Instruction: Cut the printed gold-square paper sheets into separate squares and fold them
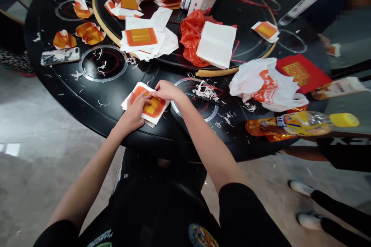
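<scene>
Passable tabletop (89,94) left, bottle (301,123) blocking right

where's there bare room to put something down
The clearest patch is the black table left of the paper stack, below the phone, with a few white shreds. The turntable has a gap between the white pad and orange-and-white paper. Crowded: right side, with plastic bag, bottle, red packet.

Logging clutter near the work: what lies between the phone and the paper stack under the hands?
In the head view, a silver-rimmed circle with white shreds on it lies between the phone and the paper stack.
</scene>
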Demonstrator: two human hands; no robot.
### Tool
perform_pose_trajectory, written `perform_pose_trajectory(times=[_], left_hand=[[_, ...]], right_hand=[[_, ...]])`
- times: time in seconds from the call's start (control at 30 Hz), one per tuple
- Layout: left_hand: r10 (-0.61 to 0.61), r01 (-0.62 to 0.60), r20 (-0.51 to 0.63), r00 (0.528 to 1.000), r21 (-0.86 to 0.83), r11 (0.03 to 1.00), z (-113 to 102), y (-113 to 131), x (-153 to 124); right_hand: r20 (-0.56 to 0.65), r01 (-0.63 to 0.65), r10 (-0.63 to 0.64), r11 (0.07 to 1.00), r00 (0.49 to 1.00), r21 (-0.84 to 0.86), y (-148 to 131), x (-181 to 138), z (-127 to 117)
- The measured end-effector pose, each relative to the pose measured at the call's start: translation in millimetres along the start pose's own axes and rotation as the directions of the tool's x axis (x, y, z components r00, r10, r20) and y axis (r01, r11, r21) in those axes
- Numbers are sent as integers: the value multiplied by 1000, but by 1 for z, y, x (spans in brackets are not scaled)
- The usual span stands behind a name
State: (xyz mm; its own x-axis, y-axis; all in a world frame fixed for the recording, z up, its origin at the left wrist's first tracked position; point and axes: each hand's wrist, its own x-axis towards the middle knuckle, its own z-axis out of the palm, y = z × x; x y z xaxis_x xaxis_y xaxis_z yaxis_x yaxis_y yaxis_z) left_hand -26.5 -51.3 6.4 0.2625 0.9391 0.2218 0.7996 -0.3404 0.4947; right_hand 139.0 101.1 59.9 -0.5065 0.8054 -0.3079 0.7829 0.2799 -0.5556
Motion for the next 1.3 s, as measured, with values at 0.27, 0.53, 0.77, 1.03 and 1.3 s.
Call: perform_pose_trajectory(times=[0.27, 0.53, 0.77, 1.03, 1.3], left_hand=[[-42, 20, -113, 993, -192, 981, -9, -21, -6], [-396, 140, -396, 828, -538, 831, -39, -16, 6], [-411, 18, -471, 781, -640, 768, -35, 8, -3], [-475, 167, -244, 846, -724, 669, -31, 7, 5], [-529, 173, -210, 822, -794, 583, -26, 20, 13]], right_hand=[[21, -27, 28, 999, 999, -44, -10, -9, 11], [-368, 362, -382, 924, 848, -124, -40, -77, -3], [-467, 469, -250, 764, 848, 444, 13, -99, 21], [-459, 486, -239, 676, 856, 554, 21, -84, 48], [-215, 251, -146, 739, 966, 625, 38, -91, 34]])
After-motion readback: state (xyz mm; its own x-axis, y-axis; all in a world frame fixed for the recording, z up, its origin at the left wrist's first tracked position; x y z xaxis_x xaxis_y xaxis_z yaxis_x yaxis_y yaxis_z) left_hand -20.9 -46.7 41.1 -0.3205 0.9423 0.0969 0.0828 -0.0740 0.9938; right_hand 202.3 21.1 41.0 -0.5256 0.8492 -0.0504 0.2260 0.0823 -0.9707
